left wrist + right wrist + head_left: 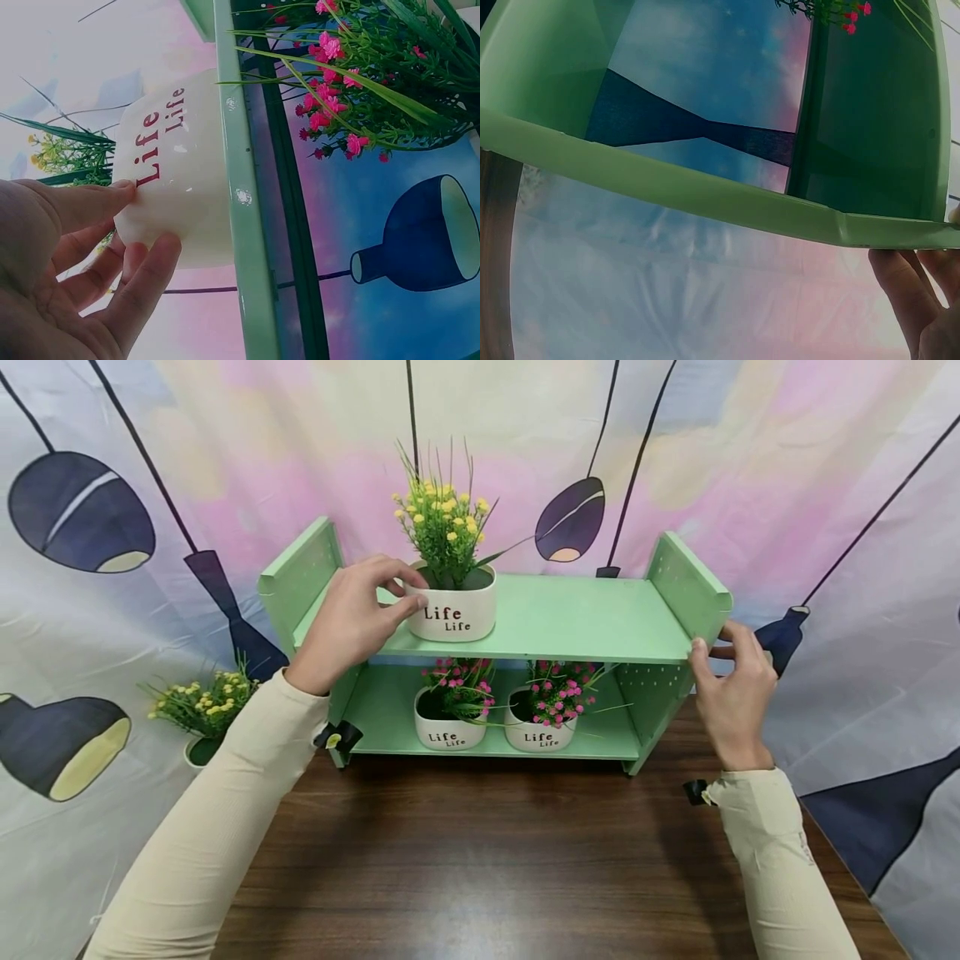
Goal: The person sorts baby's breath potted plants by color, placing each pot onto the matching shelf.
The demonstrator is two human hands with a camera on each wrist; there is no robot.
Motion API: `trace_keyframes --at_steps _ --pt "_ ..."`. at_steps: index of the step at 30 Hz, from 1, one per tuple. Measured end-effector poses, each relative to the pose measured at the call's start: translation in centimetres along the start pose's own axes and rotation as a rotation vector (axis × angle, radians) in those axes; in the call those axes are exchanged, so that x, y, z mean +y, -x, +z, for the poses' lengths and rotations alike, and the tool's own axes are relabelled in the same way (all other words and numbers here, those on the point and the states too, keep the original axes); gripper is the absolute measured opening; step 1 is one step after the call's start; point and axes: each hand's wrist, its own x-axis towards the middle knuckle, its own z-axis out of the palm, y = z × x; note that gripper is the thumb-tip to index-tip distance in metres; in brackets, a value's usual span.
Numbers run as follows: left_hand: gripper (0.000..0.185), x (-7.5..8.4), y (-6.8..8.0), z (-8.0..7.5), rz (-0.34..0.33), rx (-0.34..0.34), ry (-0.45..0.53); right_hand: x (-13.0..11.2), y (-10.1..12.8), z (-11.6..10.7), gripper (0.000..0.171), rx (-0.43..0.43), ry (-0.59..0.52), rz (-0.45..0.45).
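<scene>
A white oval flowerpot [454,610] with "Life" lettering and yellow flowers [446,518] stands on the upper board of a green two-tier shelf [577,618]. My left hand [360,610] pinches the pot's left end, the thumb on its front and fingers at the rim. In the left wrist view the thumb and fingers touch the white pot wall [187,202]. At the shelf's right side panel [686,581], my right hand [738,693] holds the edge, thumb in front and fingers around the outside. The right wrist view shows only part of those fingers [904,285].
Two white pots with pink flowers, a left one [450,731] and a right one [540,733], sit on the lower board. Another yellow-flowered pot [197,752] is at the left, partly behind my sleeve. A brown wooden table [480,860] lies in front; a patterned curtain [300,460] hangs behind.
</scene>
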Motion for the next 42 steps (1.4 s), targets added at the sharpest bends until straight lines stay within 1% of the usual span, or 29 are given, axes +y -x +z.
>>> trace_keyframes --at_steps 5,8,10,13,17,19,21,26,28,32,36,38,40,42 --pt "0.024 -0.1 0.4 -0.2 0.019 0.007 0.01 -0.1 0.1 0.0 0.027 0.012 -0.001 0.016" --pt "0.029 0.1 1.2 -0.9 0.025 0.023 0.021 -0.2 0.1 0.0 0.027 -0.006 -0.001 0.004" --pt "0.028 0.2 2.0 -1.8 0.021 0.033 0.021 -0.2 0.1 0.0 0.027 -0.006 -0.007 0.001" --pt "0.025 0.2 3.4 -3.3 -0.012 0.04 0.006 -0.2 0.1 0.0 0.028 -0.008 -0.003 -0.016" --pt "0.023 -0.9 6.1 -5.4 -0.067 0.071 -0.036 -0.3 0.0 0.3 0.027 0.014 -0.011 -0.019" --pt "0.024 -2.0 7.5 -6.5 -0.091 0.088 -0.065 -0.4 0.0 0.3 0.027 0.024 -0.018 -0.013" --pt "0.026 -3.2 8.8 -7.5 -0.13 0.086 -0.082 -0.5 0.0 0.3 0.027 0.032 -0.026 -0.003" --pt "0.039 -6.5 11.7 -9.8 -0.279 0.017 -0.102 -0.5 0.0 0.2 0.026 0.036 -0.027 0.016" --pt "0.042 -8.0 12.9 -10.4 -0.318 -0.012 -0.116 -0.5 0.0 0.1 0.026 0.037 -0.024 0.021" --pt "0.047 -10.9 15.1 -10.7 -0.359 -0.073 -0.16 -0.4 -0.3 -0.1 0.026 0.033 -0.012 0.025" --pt "0.055 -13.9 17.3 -10.7 -0.405 -0.159 -0.226 -0.4 -0.4 -0.1 0.027 0.022 -0.007 0.033" --pt "0.056 -15.3 18.3 -10.6 -0.429 -0.193 -0.233 -0.4 -0.3 0.0 0.028 0.015 -0.009 0.039" --pt "0.057 -16.7 19.1 -10.5 -0.466 -0.222 -0.207 -0.4 -0.2 0.0 0.028 0.014 -0.015 0.046" --pt "0.058 -18.0 19.8 -10.3 -0.503 -0.238 -0.174 -0.4 0.0 0.1 0.028 0.01 -0.015 0.049"
